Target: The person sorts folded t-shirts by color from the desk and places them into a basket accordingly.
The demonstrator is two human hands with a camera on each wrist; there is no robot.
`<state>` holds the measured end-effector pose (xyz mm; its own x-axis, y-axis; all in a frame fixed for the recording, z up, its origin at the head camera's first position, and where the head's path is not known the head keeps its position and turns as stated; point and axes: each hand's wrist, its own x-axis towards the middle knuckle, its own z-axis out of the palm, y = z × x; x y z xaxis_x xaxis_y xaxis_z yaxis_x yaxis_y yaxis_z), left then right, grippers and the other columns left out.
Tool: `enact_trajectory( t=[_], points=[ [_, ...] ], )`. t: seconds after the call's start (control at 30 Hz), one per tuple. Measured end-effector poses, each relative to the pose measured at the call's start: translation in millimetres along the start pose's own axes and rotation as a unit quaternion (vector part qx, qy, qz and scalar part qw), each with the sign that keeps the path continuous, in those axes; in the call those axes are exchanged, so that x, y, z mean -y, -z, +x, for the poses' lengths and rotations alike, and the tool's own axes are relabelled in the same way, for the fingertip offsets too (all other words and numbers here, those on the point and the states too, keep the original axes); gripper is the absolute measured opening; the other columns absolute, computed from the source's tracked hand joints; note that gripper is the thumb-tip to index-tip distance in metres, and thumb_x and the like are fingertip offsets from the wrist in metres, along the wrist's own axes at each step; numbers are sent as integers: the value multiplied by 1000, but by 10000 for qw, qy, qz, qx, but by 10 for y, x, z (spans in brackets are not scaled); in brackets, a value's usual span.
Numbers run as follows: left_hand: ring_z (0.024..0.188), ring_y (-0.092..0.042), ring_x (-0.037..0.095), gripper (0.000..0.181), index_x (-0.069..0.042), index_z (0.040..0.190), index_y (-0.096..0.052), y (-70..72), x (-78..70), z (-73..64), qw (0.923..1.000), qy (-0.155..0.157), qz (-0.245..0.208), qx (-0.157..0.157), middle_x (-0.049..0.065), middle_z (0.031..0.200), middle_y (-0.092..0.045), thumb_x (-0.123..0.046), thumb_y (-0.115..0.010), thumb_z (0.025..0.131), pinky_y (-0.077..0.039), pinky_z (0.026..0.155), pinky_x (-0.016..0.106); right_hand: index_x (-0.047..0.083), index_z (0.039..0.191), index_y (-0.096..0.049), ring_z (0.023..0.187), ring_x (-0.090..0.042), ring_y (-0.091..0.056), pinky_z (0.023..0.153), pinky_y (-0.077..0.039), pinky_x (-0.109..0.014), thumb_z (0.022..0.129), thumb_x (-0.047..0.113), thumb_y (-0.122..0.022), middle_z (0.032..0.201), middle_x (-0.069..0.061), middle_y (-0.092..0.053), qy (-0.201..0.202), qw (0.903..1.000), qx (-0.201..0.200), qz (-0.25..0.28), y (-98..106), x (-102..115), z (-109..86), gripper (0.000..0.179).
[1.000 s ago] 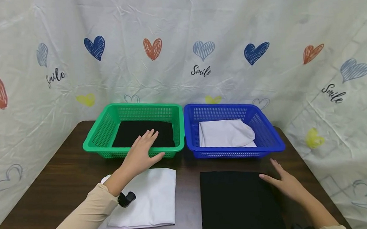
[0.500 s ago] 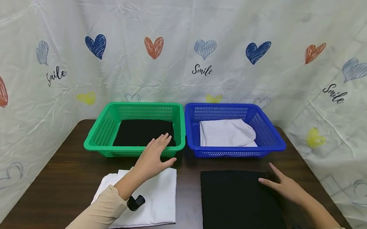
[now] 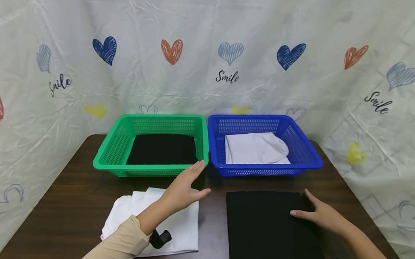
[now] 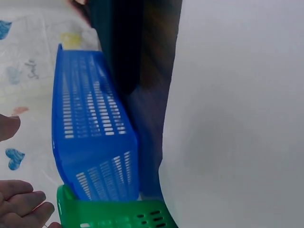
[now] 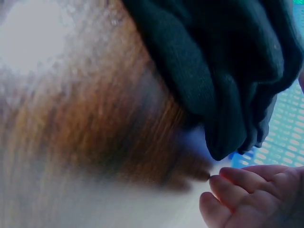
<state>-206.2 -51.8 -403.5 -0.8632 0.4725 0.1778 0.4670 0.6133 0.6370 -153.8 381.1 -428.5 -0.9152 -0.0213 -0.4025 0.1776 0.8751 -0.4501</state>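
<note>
A folded white cloth (image 3: 181, 231) lies flat at the left of the table, partly hidden under my left forearm. My left hand (image 3: 183, 190) hovers over its far edge with straight fingers and the thumb spread, holding nothing. To the right lies a folded black cloth (image 3: 267, 229). My right hand (image 3: 322, 214) is at its right edge, thumb over the top and fingers along the side. In the right wrist view the layered folds of the black cloth (image 5: 228, 80) hang beside my loosely bent fingers (image 5: 247, 194); firm contact cannot be told.
Behind the cloths stand two plastic baskets side by side. The green basket (image 3: 104, 167) contains a folded black cloth (image 3: 162, 149); the blue basket (image 3: 307, 163) contains a folded white cloth (image 3: 253, 148). A white curtain (image 3: 193, 11) printed with hearts surrounds the brown table (image 3: 69, 209).
My left hand has moved right and nearer, away from over the green basket to above the white cloth's far edge. My right hand has shifted slightly nearer along the black cloth's edge.
</note>
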Motion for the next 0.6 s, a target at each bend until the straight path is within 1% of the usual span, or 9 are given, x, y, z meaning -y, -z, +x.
enact_trajectory(
  t=[0.13,0.23,0.33,0.47,0.6],
  points=[
    [151,-31,26,79,-12,155,-33,-51,-45,-16,9999,0,-68,127,3,162,-32,-38,-71,91,-31,120,50,-10,155,-2,135,-63,-32,100,-41,-68,90,57,-64,152,-44,-18,110,9999,-5,30,-13,5,-15,112],
    [150,-33,26,77,-12,155,-35,-99,-61,-30,9993,26,-294,242,3,162,-34,-37,-71,91,-34,119,49,-9,155,-3,133,-63,-34,98,-42,-67,89,56,-66,151,-45,-20,155,9999,12,54,-35,-5,-21,112],
    [148,-36,26,76,-14,155,-37,-158,-67,-48,9975,129,-556,420,3,160,-36,-39,-71,91,-36,118,49,-9,155,-4,133,-63,-34,98,-43,-67,89,55,-66,151,-46,-21,186,9998,29,92,-57,-15,-36,111],
    [147,-38,28,78,-15,155,-36,-240,-88,-71,9917,433,-978,708,4,159,-38,-42,-71,90,-37,116,52,-9,155,-4,134,-63,-34,98,-43,-67,88,53,-69,151,-45,-22,215,9995,97,207,-70,-15,-80,111],
    [143,-43,33,82,-11,155,-36,-332,-110,-86,9821,756,-1483,882,8,157,-42,-44,-72,89,-41,113,54,-9,155,-4,133,-62,-36,98,-44,-65,87,48,-72,151,-45,-23,340,9984,144,436,-74,-17,-125,112]
  ],
)
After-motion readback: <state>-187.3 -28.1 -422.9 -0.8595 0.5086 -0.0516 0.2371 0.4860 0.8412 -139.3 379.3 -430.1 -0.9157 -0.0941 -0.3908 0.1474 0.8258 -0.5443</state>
